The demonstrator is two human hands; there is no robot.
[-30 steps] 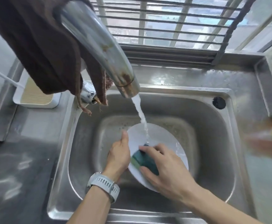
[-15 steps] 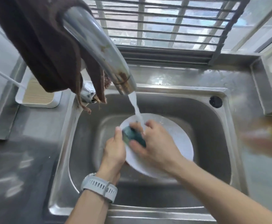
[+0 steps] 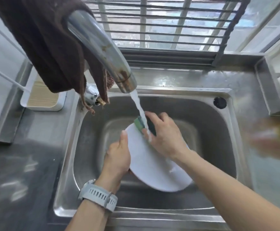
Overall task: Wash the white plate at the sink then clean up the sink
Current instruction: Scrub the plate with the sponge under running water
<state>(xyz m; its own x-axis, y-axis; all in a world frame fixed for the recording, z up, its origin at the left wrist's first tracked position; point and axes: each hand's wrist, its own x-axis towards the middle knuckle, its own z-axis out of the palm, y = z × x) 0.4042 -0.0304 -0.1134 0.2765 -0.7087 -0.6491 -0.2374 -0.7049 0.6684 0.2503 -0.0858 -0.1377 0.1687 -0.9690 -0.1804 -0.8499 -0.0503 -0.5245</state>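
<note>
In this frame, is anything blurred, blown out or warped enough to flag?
Head view: an orange-brown smear at the right edge is too blurred to identify; the white plate is nearly blown out, its surface featureless; wide-angle distortion bends the faucet and window bars; daylight glares off the sink rim.

The plate (image 3: 150, 162) was plain white, without any pattern. The sponge (image 3: 140, 124) against it showed a green layer beside a much darker, near-black one. The sink (image 3: 207, 124) was bare silver-grey steel, and the faucet (image 3: 102, 49) was the same bright metal, mottled with rust-brown spots near its spout. A dark brown cloth (image 3: 44, 44) hung over the faucet, its frayed ends paler brown. The watch (image 3: 99, 196) had a light grey strap marked by a row of small slots. The tray (image 3: 41, 97) was white with a tan, finely striped inside. The counter (image 3: 19, 172) was dark grey with pale reflections.
</note>
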